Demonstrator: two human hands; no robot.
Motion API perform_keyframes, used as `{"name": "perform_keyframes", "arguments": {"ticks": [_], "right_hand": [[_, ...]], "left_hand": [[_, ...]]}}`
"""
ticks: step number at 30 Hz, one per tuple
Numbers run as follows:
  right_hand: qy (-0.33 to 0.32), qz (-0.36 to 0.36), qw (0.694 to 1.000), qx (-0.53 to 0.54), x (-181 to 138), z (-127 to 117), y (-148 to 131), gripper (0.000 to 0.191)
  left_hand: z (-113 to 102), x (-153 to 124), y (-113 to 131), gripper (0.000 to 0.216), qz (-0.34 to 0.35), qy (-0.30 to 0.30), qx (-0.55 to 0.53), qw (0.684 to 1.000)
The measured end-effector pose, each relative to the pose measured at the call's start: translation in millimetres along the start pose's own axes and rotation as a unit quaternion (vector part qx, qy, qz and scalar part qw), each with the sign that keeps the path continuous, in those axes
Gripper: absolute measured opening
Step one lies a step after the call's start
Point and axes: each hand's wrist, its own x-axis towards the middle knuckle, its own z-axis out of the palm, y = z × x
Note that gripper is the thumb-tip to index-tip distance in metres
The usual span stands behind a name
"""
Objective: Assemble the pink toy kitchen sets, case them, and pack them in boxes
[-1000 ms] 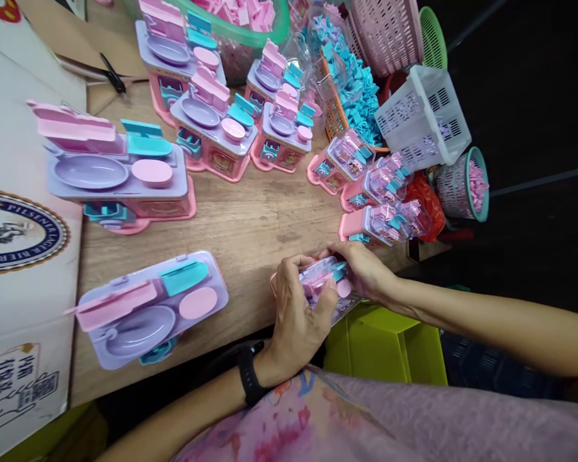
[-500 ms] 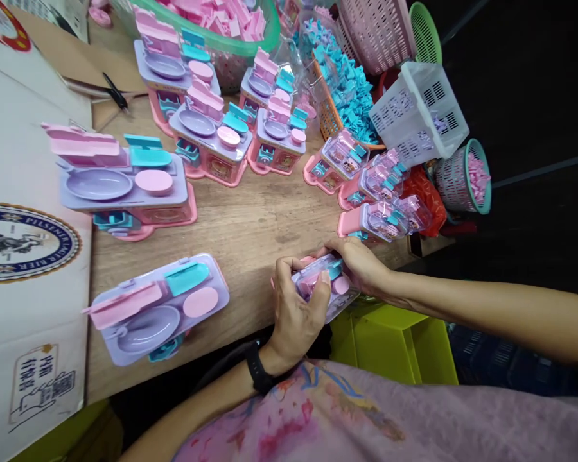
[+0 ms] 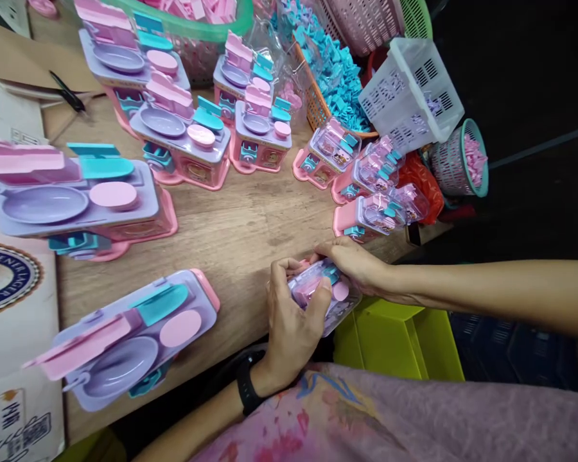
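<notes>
Between my hands is a small toy kitchen set [image 3: 304, 289] with pink and teal parts and a clear plastic cover [image 3: 343, 314] over its top. My left hand [image 3: 293, 314] grips it from the near left, thumb lying across the top. My right hand [image 3: 349, 266] closes on its far right end, with the fingertips partly hidden. To the left, a larger-looking toy kitchen [image 3: 180, 328] with a lilac top, pan and teal flap sits by the table's front edge. Another toy kitchen [image 3: 113, 196] stands behind it.
Several uncovered toy kitchens [image 3: 180, 144] stand at the back left. Covered ones [image 3: 361, 215] stand at the right. Behind are a green tub [image 3: 192, 29] of pink parts, an orange basket [image 3: 311, 90] of teal parts and a white crate [image 3: 390, 96]. Yellow-green bins [image 3: 390, 340] sit below the edge.
The whole view has shifted, so the toys at left appear farther left and closer. Both hands keep their hold on the toy kitchen, with little change in grip.
</notes>
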Motion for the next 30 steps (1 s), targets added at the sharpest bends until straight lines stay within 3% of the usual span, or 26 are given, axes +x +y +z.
{"name": "perform_keyframes", "arguments": {"ticks": [10,15,17,19,21,23,25,27,28,30], "right_hand": [[0.017,-0.010,1.000,-0.020,1.7,1.5,0.7,0.026],[-0.010,-0.013,1.000,-0.009,5.8,1.0,2.4,0.028],[0.007,-0.061,0.998,-0.009,3.4,-2.4,4.7,0.032],[0.062,-0.186,0.980,-0.034,-5.7,-7.2,9.6,0.037],[0.112,-0.358,0.922,-0.098,-19.9,-12.4,19.9,0.039],[0.105,-0.510,0.830,-0.203,-31.9,-16.9,34.7,0.038],[0.080,-0.603,0.725,-0.324,-32.8,-20.7,48.7,0.051],[0.094,-0.637,0.638,-0.421,-19.4,-24.5,54.2,0.060],[0.121,-0.635,0.615,-0.452,-8.4,-26.8,51.9,0.059],[0.175,-0.605,0.608,-0.484,16.6,-33.1,37.1,0.054]], "left_hand": [[2.9,3.9,-2.2,0.022,0.008,0.028,-0.022,0.999],[3.6,2.8,-3.2,0.023,0.020,0.024,-0.036,0.999],[3.4,4.4,-4.2,0.026,0.025,0.020,-0.029,0.999],[4.1,9.4,-4.8,0.030,0.031,0.017,-0.030,0.999],[6.0,17.5,-5.0,0.033,0.042,0.020,-0.035,0.998],[8.0,26.9,-5.3,0.032,0.057,0.030,-0.048,0.997],[8.1,34.0,-6.1,0.028,0.072,0.024,-0.062,0.995],[4.4,34.6,-6.7,0.029,0.088,0.021,-0.051,0.995],[0.8,31.3,-6.6,0.031,0.103,0.026,-0.028,0.994],[-10.9,17.8,-4.7,0.035,0.164,0.043,0.045,0.984]]}}
